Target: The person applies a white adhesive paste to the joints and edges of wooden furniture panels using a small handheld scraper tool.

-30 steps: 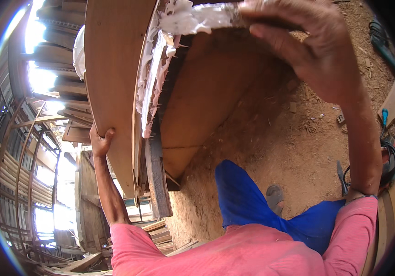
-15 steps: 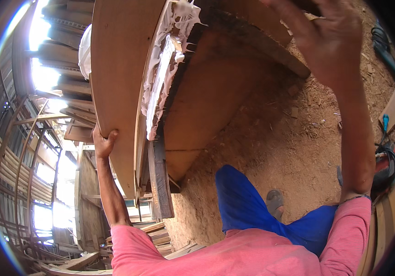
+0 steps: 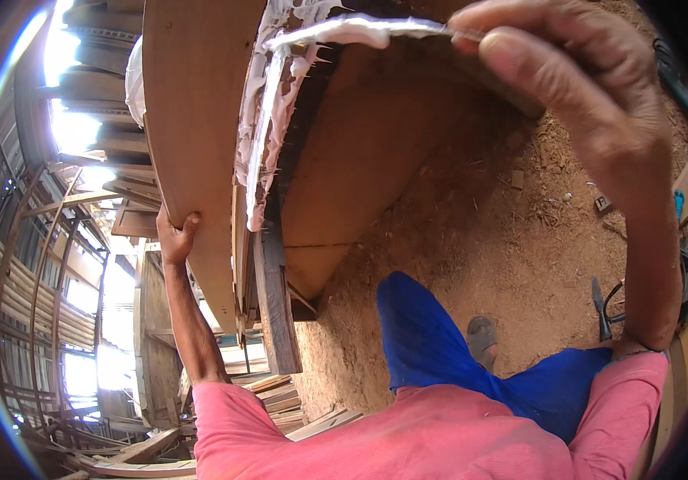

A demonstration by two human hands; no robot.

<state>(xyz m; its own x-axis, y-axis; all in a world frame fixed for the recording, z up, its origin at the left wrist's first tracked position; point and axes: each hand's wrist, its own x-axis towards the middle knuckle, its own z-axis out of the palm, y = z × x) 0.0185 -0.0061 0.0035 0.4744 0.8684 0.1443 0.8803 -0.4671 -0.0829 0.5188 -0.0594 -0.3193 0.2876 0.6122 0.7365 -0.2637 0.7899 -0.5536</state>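
Two grips: my L hand (image 3: 176,240) closed on curved brown wooden panel (image 3: 200,120); R hand (image 3: 592,96) pinching thin strip (image 3: 416,29) w/ paste, far end at thick white paste (image 3: 257,120) alongside panel. If I tilt overloaded strip, blob might drip.

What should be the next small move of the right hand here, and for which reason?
Perhaps the right hand should draw the coated spreader lightly along the white paste: the spreader's far end appears to touch it, the paste lies in uneven ridges, and the left hand grips the wooden panel, which may steady it.
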